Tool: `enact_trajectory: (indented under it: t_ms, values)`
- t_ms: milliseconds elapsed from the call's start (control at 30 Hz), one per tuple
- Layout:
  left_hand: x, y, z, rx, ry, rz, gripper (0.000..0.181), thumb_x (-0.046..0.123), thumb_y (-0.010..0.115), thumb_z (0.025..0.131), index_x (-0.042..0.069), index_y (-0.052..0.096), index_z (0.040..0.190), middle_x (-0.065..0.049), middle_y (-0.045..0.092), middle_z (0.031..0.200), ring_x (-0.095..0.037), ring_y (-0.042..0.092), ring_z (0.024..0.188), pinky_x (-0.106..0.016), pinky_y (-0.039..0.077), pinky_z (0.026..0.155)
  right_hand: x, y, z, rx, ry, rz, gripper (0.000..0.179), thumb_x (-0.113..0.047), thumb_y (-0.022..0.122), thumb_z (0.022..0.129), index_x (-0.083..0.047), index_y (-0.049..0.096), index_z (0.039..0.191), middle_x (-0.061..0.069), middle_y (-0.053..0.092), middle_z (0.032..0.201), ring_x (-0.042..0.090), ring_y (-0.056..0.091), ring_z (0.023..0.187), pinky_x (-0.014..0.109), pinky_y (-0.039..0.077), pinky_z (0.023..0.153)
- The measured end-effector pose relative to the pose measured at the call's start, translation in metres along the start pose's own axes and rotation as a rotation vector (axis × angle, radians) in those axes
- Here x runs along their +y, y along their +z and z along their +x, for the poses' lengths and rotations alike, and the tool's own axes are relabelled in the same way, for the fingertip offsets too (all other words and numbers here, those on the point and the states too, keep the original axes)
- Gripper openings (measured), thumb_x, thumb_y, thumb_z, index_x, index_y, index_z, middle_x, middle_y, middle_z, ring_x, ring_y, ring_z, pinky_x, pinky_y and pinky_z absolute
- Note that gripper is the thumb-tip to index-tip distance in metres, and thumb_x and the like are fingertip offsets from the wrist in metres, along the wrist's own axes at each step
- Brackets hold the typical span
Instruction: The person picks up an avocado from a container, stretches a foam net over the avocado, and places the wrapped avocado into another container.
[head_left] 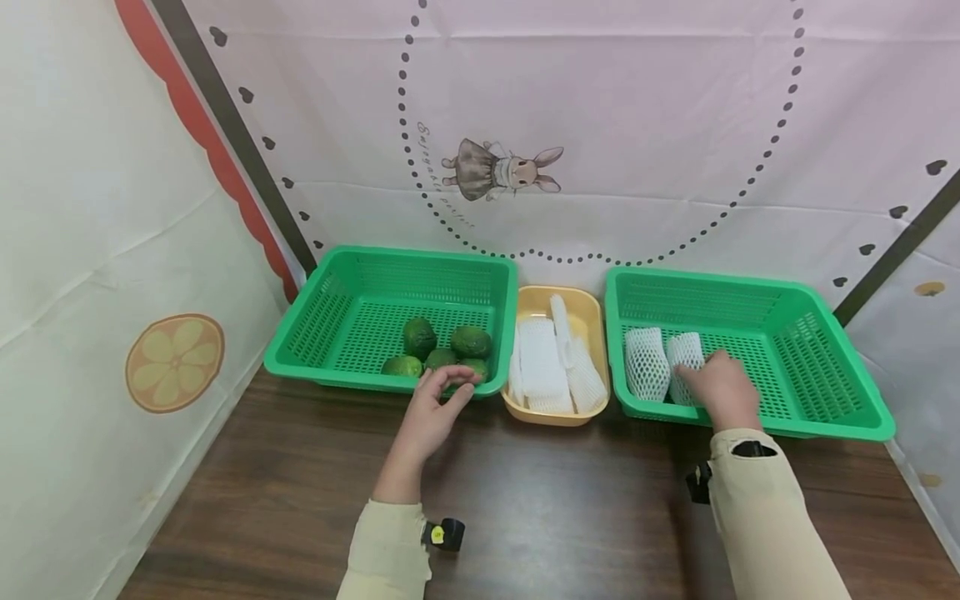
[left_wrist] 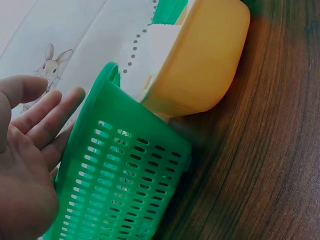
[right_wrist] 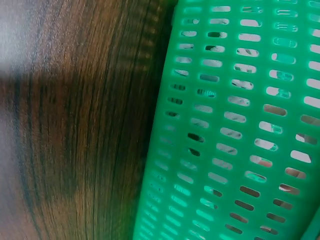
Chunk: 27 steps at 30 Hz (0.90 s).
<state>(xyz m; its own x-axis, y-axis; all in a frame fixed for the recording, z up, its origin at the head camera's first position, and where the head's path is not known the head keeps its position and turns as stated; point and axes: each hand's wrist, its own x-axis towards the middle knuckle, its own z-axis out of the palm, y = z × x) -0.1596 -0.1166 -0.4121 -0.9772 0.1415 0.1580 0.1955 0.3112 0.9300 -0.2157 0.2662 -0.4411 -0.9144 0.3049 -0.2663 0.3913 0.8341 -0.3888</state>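
Note:
Several dark green avocados [head_left: 471,342] lie in the front right corner of the left green basket [head_left: 300,333]. My left hand [head_left: 438,406] hangs over that basket's front rim with loosely bent fingers and nothing in its grasp; in the left wrist view the hand [left_wrist: 30,145] is beside the basket wall. Inside the right green basket [head_left: 817,375], my right hand [head_left: 722,390] holds a white foam net sleeve [head_left: 686,358] between thumb and fingers, the fingertips partly hidden. To its left leans another foam net sleeve [head_left: 647,364], bulging. What fills the sleeves is unclear.
Between the baskets stands a yellow tray [head_left: 592,308] with several flat white foam nets [head_left: 543,358]. The baskets and tray are on a dark wooden table [head_left: 555,517], against a printed cloth [head_left: 637,125] at the back. The right wrist view shows mostly basket wall [right_wrist: 235,120].

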Motion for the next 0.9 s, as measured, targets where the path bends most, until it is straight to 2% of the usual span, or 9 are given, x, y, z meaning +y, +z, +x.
enact_trajectory:
  t_ms: [167, 367, 500, 600, 767, 900]
  values:
    - [0.0006, -0.0008, -0.0006, -0.003, 0.014, 0.001, 0.021, 0.004, 0.052, 0.094, -0.003, 0.056, 0.113, -0.021, 0.062, 0.111, -0.032, 0.047, 0.116, -0.042, 0.002, 0.111, -0.0020, -0.0021, 0.0006, 0.014, 0.006, 0.011, 0.065, -0.038, 0.034, 0.097, 0.016, 0.029, 0.131, 0.041, 0.028, 0.123, 0.052, 0.042, 0.102, 0.055, 0.042, 0.070]
    - [0.0007, -0.0015, -0.0009, -0.005, 0.025, 0.001, 0.021, 0.004, 0.052, 0.094, -0.004, 0.056, 0.113, -0.021, 0.062, 0.110, -0.032, 0.050, 0.113, -0.043, 0.001, 0.111, -0.0024, -0.0045, -0.0010, 0.010, 0.003, 0.017, 0.052, -0.028, 0.034, 0.095, 0.014, 0.035, 0.126, 0.037, 0.039, 0.115, 0.047, 0.048, 0.097, 0.051, 0.043, 0.065]
    - [0.0001, -0.0011, -0.0005, -0.008, 0.031, 0.006, 0.021, 0.004, 0.052, 0.094, -0.004, 0.056, 0.113, -0.020, 0.062, 0.110, -0.032, 0.051, 0.113, -0.043, 0.001, 0.111, -0.0033, -0.0044, -0.0013, 0.006, 0.015, 0.006, 0.048, -0.026, 0.035, 0.093, 0.011, 0.040, 0.123, 0.033, 0.045, 0.112, 0.040, 0.052, 0.087, 0.043, 0.043, 0.057]
    - [-0.0007, -0.0007, -0.0001, -0.006, 0.033, 0.008, 0.021, 0.004, 0.052, 0.094, -0.005, 0.056, 0.113, -0.020, 0.063, 0.109, -0.032, 0.051, 0.112, -0.043, 0.001, 0.111, -0.0039, -0.0043, -0.0012, 0.007, 0.019, 0.000, 0.049, -0.027, 0.035, 0.094, 0.012, 0.039, 0.123, 0.034, 0.046, 0.112, 0.040, 0.053, 0.086, 0.042, 0.043, 0.056]
    - [-0.0009, -0.0006, -0.0002, -0.004, 0.037, 0.010, 0.020, 0.003, 0.052, 0.093, -0.004, 0.057, 0.112, -0.020, 0.063, 0.109, -0.031, 0.052, 0.111, -0.043, 0.002, 0.111, -0.0038, -0.0046, -0.0025, 0.026, 0.020, 0.002, 0.056, -0.029, 0.035, 0.095, 0.016, 0.033, 0.128, 0.040, 0.038, 0.115, 0.049, 0.048, 0.095, 0.052, 0.043, 0.064]
    - [-0.0010, -0.0008, -0.0005, -0.005, 0.037, 0.011, 0.020, 0.004, 0.052, 0.093, -0.004, 0.057, 0.112, -0.020, 0.063, 0.108, -0.031, 0.052, 0.111, -0.043, 0.002, 0.111, -0.0052, -0.0037, -0.0043, 0.053, 0.031, 0.037, 0.055, -0.029, 0.034, 0.095, 0.014, 0.031, 0.129, 0.040, 0.032, 0.118, 0.051, 0.042, 0.099, 0.056, 0.041, 0.072]
